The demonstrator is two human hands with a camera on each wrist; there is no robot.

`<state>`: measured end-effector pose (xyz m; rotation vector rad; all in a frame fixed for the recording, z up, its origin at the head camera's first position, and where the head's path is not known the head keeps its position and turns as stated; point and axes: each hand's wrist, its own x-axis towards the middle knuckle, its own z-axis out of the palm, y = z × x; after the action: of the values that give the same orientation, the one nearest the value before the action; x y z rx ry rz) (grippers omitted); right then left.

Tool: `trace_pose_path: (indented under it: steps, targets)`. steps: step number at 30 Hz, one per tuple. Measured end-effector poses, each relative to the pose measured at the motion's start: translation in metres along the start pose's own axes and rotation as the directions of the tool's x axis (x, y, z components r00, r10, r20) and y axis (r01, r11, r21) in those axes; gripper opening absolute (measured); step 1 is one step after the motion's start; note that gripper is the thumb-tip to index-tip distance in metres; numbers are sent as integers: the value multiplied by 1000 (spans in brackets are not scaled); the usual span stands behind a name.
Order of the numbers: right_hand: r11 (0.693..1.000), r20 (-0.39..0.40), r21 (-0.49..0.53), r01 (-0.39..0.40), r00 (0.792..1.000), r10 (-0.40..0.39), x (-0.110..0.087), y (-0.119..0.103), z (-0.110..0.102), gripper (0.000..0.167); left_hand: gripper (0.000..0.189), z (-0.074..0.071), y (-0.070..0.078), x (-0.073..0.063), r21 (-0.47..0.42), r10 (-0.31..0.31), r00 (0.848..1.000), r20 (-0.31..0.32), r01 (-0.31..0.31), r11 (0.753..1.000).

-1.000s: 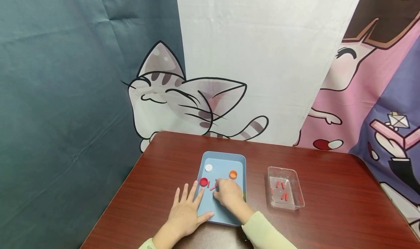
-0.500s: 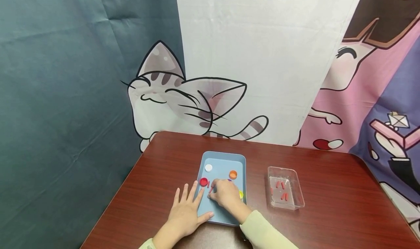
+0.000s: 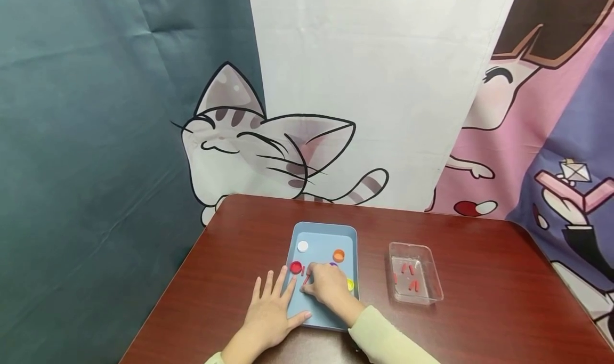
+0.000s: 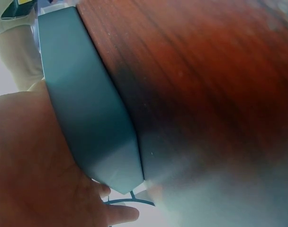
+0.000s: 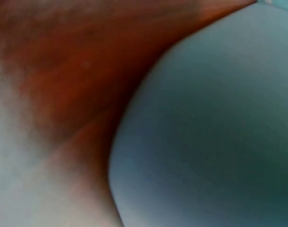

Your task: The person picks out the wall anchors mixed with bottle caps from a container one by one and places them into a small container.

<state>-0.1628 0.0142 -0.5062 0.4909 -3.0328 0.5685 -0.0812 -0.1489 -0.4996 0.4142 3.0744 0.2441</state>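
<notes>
My right hand (image 3: 328,284) reaches into the blue tray (image 3: 326,229) and pinches a small red stick (image 3: 306,280) between thumb and forefinger, low over the tray floor. Just left of it a second red stick (image 3: 303,271) lies beside the red cap (image 3: 296,267). My left hand (image 3: 268,310) spreads its fingers over the tray's left edge, thumb pointing inward. In the left wrist view that hand (image 4: 35,161) lies along the tray's outer wall (image 4: 96,113). The right wrist view holds only the tray wall (image 5: 210,123) and blurred tabletop.
A white cap (image 3: 303,246), an orange cap (image 3: 338,256) and a yellow cap (image 3: 350,284) sit in the tray. A purple cap (image 3: 333,264) is mostly hidden behind my right hand. Right of the tray, a clear plastic box (image 3: 417,300) contains several red sticks (image 3: 411,269).
My right hand has shifted slightly left, and the pinched stick has turned from slanted to steeper, closer in line with the stick beside it. The left hand stays in place; the head view shifts slightly.
</notes>
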Motion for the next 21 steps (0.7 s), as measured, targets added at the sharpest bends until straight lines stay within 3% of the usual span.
trace_pose_path:
  steps: [14,21]
  targets:
    - [997,-62,-62,38,997,-42,-4,-6,1,28,88,2,-1,0,-2,8,1000,-30,-8,1000]
    - [997,-73,-70,44,996,-49,-4,-8,0,24,88,0,-1,0,1,-4,1000,-4,4,1000]
